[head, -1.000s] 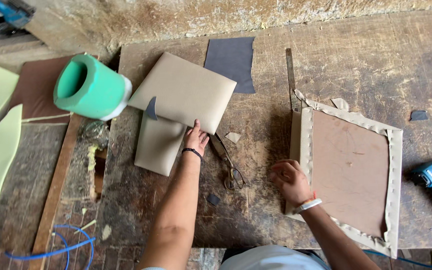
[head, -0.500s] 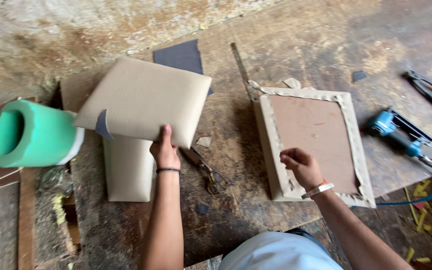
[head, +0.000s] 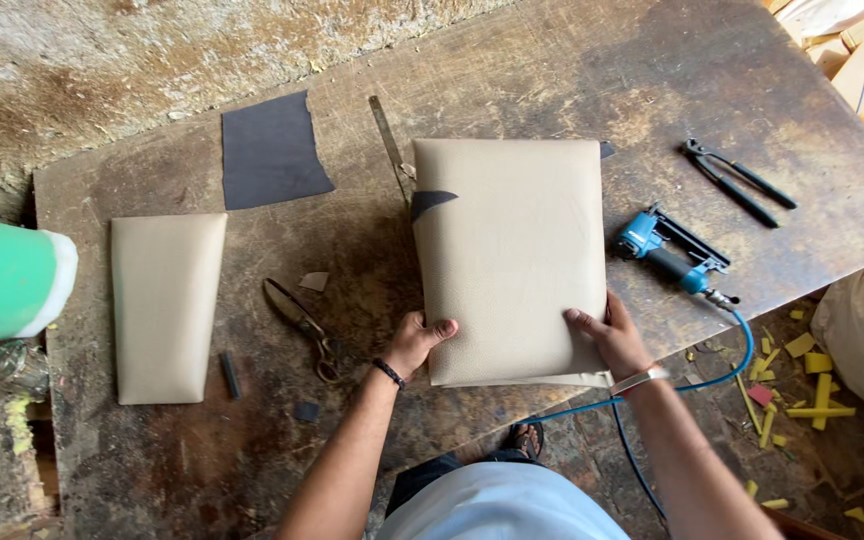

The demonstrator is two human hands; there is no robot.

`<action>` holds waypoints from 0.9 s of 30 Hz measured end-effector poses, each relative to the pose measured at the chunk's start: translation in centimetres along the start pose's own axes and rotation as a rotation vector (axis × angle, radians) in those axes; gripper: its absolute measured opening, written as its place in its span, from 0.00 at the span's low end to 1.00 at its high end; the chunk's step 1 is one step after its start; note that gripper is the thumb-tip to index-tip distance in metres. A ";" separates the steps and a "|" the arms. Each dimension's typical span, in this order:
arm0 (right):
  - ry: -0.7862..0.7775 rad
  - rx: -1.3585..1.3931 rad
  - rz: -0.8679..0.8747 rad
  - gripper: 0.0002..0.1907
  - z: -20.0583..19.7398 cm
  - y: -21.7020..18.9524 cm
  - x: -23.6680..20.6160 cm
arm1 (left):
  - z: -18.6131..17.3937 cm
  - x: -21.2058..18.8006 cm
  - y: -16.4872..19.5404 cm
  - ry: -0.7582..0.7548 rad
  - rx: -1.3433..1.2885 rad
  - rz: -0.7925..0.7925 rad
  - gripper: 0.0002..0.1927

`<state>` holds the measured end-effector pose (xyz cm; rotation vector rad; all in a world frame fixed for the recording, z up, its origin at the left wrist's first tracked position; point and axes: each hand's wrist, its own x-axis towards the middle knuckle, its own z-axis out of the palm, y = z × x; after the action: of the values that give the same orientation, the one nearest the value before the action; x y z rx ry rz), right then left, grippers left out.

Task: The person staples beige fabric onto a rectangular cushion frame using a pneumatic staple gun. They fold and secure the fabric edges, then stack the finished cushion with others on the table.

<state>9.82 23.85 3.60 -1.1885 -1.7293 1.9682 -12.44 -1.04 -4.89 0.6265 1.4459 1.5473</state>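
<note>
A beige upholstered cushion panel [head: 507, 250] lies flat on the worn wooden table [head: 592, 70], stacked over another panel whose edge shows at its near right corner. My left hand [head: 417, 342] grips its near left corner with the thumb on top. My right hand [head: 607, 335] holds the near right corner. A small dark patch shows at the panel's left edge.
A second beige cushion [head: 165, 305] lies at the left. Scissors [head: 300, 315] sit between the two cushions. A dark fabric piece [head: 270, 150], a blue pneumatic stapler [head: 670, 255] with hose, black pliers [head: 737, 180] and a green foam roll [head: 2, 290] surround them.
My left hand carried the large beige cushion from the left pile rightward and laid it over the upturned panel. My right hand moved to its near right corner.
</note>
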 end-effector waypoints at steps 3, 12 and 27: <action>0.093 0.022 -0.020 0.41 -2.1 1.7 -0.2 | 3.2 0.3 -1.4 0.128 0.164 -0.088 0.43; 0.115 -0.612 0.132 0.51 -4.2 4.5 2.0 | 6.5 -1.1 -3.8 0.607 0.645 -0.301 0.41; 0.160 -1.074 -0.436 0.26 2.9 1.6 1.7 | 7.3 -3.5 -0.2 0.566 0.125 -0.295 0.36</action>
<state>7.16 22.57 1.32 -1.0039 -2.7249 0.6116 -4.57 -0.40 -2.93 0.0235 1.9639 1.4641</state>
